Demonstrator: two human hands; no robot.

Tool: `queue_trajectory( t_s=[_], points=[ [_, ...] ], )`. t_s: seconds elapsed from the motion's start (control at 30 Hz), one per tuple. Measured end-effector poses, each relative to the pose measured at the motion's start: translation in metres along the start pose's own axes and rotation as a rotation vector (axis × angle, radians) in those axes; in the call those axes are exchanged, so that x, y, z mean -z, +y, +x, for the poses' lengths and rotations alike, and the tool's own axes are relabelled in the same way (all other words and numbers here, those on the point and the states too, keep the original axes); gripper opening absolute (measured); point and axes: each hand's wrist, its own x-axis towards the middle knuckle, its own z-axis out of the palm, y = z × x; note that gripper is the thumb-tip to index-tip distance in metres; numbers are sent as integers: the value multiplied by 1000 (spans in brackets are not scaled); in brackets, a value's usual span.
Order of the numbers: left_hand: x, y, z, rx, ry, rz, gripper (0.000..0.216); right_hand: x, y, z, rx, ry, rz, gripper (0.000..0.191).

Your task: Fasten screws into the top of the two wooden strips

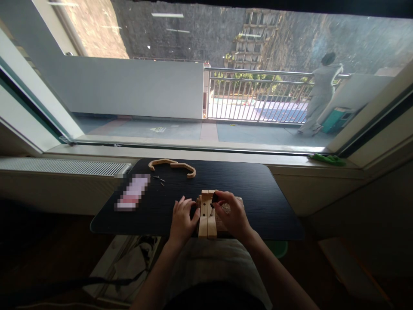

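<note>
Near the front edge of the dark table, two light wooden strips stand side by side against a brown textured block. Dark round holes show in the left strip. My right hand is closed around the black handle of a small screwdriver. Its metal shaft points down at the right strip, though whether the tip sits in a screw is too small to tell. My left hand lies at the left side of the wood, fingers stretched out on the table and thumb close to the strip.
Two curved wooden hooks lie at the table's back, with several small screws in front of them. A blurred pinkish item is at the left. Green cloth rests on the windowsill. Outside, a person leans on the railing.
</note>
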Motion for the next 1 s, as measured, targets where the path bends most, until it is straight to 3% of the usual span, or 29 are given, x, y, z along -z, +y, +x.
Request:
queue_trajectory(
  t_s=[0.57,1.0],
  points=[
    [-1,-1,2,18,-65,56,31,1,-3,1,65,-1,-72,27],
    [0,0,2,4,-39,57,28,0,-6,2,94,13,-130,31]
  ],
)
